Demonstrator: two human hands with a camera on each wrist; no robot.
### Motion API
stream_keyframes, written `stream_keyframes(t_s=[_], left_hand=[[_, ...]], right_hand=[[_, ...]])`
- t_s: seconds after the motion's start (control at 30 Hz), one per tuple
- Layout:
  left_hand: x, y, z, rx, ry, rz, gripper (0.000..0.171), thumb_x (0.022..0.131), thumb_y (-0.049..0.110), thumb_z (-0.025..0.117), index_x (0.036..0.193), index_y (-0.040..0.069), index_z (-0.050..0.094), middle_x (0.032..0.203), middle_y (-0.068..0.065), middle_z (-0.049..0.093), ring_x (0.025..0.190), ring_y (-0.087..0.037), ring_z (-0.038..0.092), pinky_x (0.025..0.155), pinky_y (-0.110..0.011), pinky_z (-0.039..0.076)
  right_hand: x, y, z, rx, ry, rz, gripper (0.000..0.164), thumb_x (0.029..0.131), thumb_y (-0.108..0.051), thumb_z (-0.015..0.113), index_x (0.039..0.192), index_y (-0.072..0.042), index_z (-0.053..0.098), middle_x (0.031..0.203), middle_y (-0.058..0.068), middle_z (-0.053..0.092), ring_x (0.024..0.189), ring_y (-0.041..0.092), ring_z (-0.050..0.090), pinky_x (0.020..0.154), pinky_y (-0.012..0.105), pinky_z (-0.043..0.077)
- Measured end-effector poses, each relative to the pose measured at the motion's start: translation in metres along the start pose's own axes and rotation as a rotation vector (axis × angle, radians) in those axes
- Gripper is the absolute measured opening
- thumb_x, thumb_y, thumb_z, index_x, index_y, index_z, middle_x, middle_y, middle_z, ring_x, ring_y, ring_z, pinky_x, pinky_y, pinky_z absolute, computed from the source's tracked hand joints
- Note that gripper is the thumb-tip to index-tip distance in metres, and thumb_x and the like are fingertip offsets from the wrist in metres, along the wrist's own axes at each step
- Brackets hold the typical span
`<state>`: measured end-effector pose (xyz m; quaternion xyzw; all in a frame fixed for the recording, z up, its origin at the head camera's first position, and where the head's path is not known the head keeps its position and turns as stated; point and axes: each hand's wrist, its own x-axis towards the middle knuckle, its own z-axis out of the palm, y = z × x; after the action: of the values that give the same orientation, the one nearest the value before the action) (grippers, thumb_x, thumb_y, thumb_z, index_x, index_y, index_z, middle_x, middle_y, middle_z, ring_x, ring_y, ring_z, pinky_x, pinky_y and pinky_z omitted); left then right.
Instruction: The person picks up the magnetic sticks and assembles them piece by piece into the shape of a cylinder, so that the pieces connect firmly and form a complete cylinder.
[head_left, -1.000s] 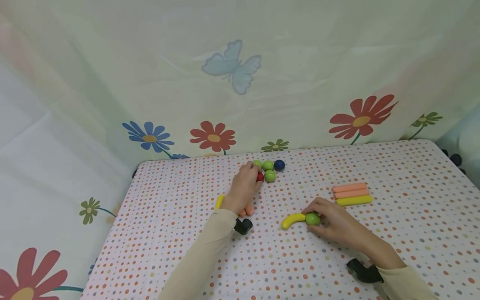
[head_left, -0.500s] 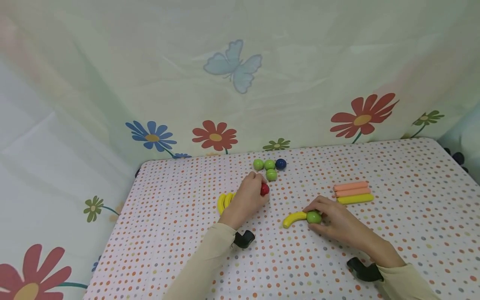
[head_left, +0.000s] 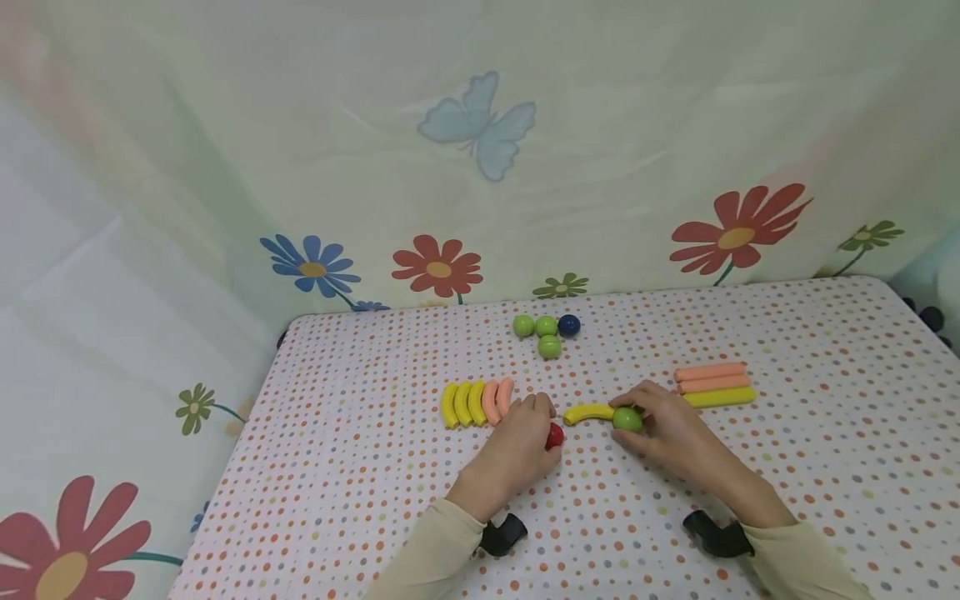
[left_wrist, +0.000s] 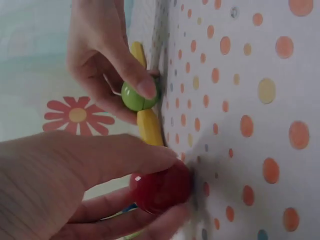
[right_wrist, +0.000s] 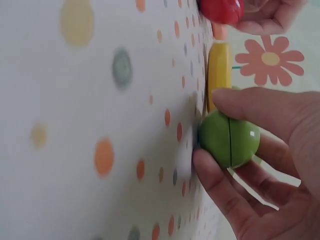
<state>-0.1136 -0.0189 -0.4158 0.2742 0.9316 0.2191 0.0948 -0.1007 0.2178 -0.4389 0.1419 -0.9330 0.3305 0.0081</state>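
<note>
My left hand (head_left: 510,454) pinches a glossy red ball (head_left: 555,436) between thumb and fingers, close over the dotted cloth. In the left wrist view the red ball (left_wrist: 161,187) shows large beneath the thumb. My right hand (head_left: 678,433) holds a green ball (head_left: 627,419) at the right end of a curved yellow piece (head_left: 588,413). A thin seam runs round the green ball (right_wrist: 229,139) in the right wrist view, with thumb and fingers on either side. The curved yellow piece lies between the two balls, its left end close to the red one.
Left of my left hand is a row of curved pieces, several yellow (head_left: 464,404) and two pink (head_left: 491,402). Three green balls (head_left: 546,326) and a dark blue ball (head_left: 569,326) sit farther back. Straight pink sticks (head_left: 711,372) and a yellow stick (head_left: 722,397) lie at right.
My left hand has brought the red ball from beside the green balls at the back toward the curved yellow piece. My right hand stays at the green ball; the yellow piece now lies more level.
</note>
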Motion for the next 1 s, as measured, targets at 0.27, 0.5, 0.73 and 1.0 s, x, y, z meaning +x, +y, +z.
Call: stream_keyframes(t_s=[0.27,0.5,0.73,1.0], left_hand=[[0.002,0.000,0.006,-0.009,0.114,-0.024,0.028,0.094,0.012,0.079,0.113,-0.005,0.068,0.103,-0.013,0.065,0.091,-0.018,0.060,0.076,-0.019,0.053],[0.006,0.002,0.008,0.098,0.167,-0.015,0.025,0.095,0.012,0.077,0.113,-0.003,0.070,0.102,-0.012,0.065,0.091,-0.021,0.060,0.079,-0.023,0.053],[0.011,0.003,0.009,0.124,0.179,-0.005,0.025,0.094,0.011,0.078,0.115,-0.001,0.073,0.105,-0.012,0.069,0.089,-0.022,0.063,0.078,-0.024,0.053],[0.013,0.006,0.010,0.126,0.206,0.003,0.020,0.093,0.009,0.079,0.111,0.000,0.076,0.100,-0.012,0.068,0.087,-0.024,0.064,0.074,-0.024,0.054]], right_hand=[[0.002,-0.004,0.006,-0.021,0.043,0.028,0.038,0.083,-0.006,0.088,0.115,0.004,0.072,0.099,0.009,0.061,0.082,0.016,0.054,0.066,0.026,0.049],[0.004,-0.006,0.007,-0.015,0.044,0.019,0.038,0.083,-0.005,0.088,0.116,0.005,0.072,0.099,0.010,0.061,0.083,0.016,0.055,0.067,0.027,0.050],[0.005,-0.006,0.007,-0.008,0.049,0.011,0.037,0.082,-0.005,0.088,0.115,0.005,0.072,0.099,0.009,0.061,0.084,0.016,0.056,0.068,0.027,0.052],[0.005,-0.007,0.007,-0.008,0.054,0.008,0.036,0.081,-0.003,0.088,0.113,0.005,0.072,0.097,0.009,0.060,0.083,0.016,0.057,0.067,0.027,0.052]])
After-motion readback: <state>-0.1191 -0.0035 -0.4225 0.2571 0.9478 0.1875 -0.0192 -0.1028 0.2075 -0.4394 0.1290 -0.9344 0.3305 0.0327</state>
